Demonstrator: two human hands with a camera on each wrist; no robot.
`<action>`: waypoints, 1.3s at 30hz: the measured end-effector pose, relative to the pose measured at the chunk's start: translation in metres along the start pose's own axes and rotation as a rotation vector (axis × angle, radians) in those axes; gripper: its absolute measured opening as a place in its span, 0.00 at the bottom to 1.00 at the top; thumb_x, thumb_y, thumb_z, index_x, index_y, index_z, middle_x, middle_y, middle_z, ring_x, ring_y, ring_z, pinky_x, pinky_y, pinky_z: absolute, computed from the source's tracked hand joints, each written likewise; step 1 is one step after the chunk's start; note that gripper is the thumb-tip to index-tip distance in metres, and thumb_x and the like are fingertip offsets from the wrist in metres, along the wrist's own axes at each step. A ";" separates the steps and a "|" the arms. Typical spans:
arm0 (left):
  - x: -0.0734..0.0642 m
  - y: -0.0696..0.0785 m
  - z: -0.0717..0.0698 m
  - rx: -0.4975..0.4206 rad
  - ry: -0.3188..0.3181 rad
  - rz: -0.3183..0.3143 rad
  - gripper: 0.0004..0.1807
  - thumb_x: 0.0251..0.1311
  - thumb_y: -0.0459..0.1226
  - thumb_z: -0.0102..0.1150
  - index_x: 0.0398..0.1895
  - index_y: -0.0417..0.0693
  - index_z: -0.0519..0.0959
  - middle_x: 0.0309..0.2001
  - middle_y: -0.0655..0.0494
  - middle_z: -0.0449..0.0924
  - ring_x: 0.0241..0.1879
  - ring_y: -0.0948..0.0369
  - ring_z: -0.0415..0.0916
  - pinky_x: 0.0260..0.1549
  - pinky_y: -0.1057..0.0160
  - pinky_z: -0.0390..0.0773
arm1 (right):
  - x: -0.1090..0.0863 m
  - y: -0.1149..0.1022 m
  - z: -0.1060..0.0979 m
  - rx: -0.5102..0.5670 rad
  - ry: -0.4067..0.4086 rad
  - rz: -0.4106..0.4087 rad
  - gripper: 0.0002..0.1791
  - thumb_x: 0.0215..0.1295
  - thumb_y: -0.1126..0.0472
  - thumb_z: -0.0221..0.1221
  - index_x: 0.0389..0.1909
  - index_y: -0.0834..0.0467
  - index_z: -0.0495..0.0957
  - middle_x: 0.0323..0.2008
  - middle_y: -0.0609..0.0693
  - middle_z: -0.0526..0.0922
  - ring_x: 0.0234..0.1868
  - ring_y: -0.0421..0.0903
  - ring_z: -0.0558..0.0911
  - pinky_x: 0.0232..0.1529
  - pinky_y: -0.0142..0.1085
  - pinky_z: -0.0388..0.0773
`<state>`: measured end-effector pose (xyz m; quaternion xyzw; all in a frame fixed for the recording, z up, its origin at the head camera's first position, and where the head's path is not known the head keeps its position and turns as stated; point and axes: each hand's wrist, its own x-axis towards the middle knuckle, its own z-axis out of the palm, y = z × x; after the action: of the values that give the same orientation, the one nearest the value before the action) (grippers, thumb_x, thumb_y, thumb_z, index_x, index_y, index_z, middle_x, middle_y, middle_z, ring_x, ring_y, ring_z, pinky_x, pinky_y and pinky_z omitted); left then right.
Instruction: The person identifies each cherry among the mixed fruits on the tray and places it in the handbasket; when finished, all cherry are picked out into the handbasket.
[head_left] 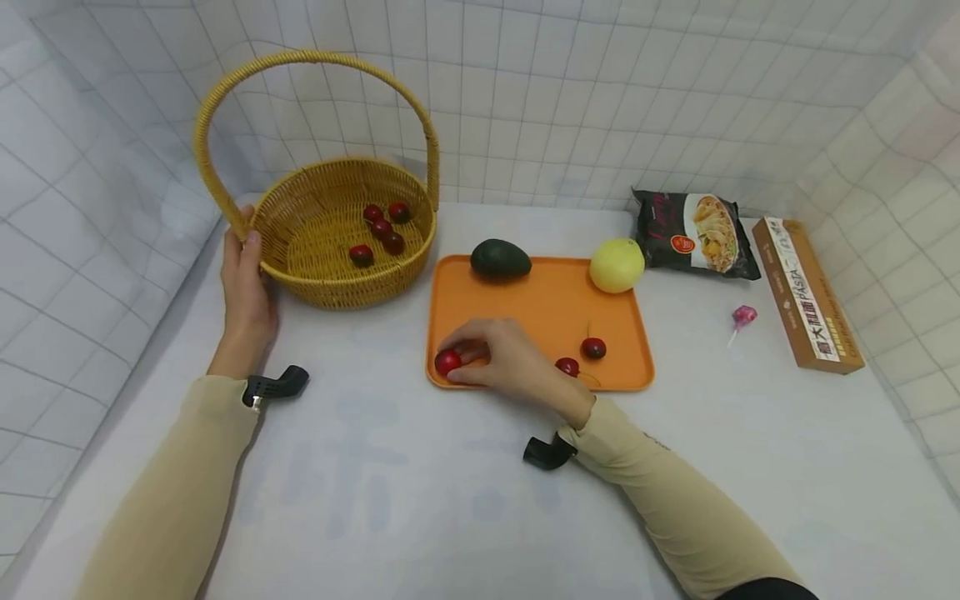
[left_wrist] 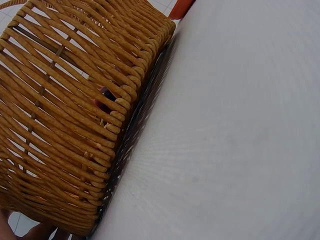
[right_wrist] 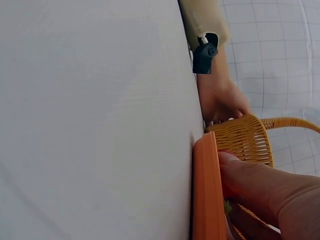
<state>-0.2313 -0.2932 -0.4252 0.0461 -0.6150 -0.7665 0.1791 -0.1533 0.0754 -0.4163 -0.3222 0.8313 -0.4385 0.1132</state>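
Note:
My left hand [head_left: 247, 292] grips the left side of a yellow wicker basket [head_left: 337, 287] near the handle's base, its thumb at the rim. Several dark red cherries [head_left: 381, 228] lie inside the basket on its right. Over the front left corner of an orange tray [head_left: 525, 312], my right hand [head_left: 506, 362] pinches a red cherry [head_left: 447, 361] between thumb and fingers. Two more cherries with stems, one [head_left: 593, 347] behind the other [head_left: 567, 366], sit near the tray's front right. In the right wrist view the thumb [right_wrist: 260, 185] partly hides the held cherry.
A dark green avocado [head_left: 500, 259] lies at the tray's back edge, and a round yellow-green fruit [head_left: 617, 266] at its back right corner. Further right are a black food packet [head_left: 697, 233], a pink lollipop [head_left: 743, 317] and a brown pasta box [head_left: 808, 296]. Tiled-pattern sheeting [head_left: 540, 108] rises behind.

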 end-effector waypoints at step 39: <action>-0.003 -0.001 -0.003 0.054 -0.015 0.020 0.28 0.82 0.48 0.46 0.82 0.62 0.62 0.80 0.56 0.60 0.79 0.59 0.56 0.76 0.66 0.52 | 0.006 -0.016 -0.017 0.144 0.049 0.043 0.16 0.65 0.62 0.73 0.54 0.54 0.87 0.46 0.45 0.89 0.49 0.43 0.85 0.53 0.35 0.85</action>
<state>-0.2276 -0.2946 -0.4271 0.0392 -0.6373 -0.7481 0.1808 -0.1587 0.0761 -0.3928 -0.2842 0.8071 -0.5022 0.1251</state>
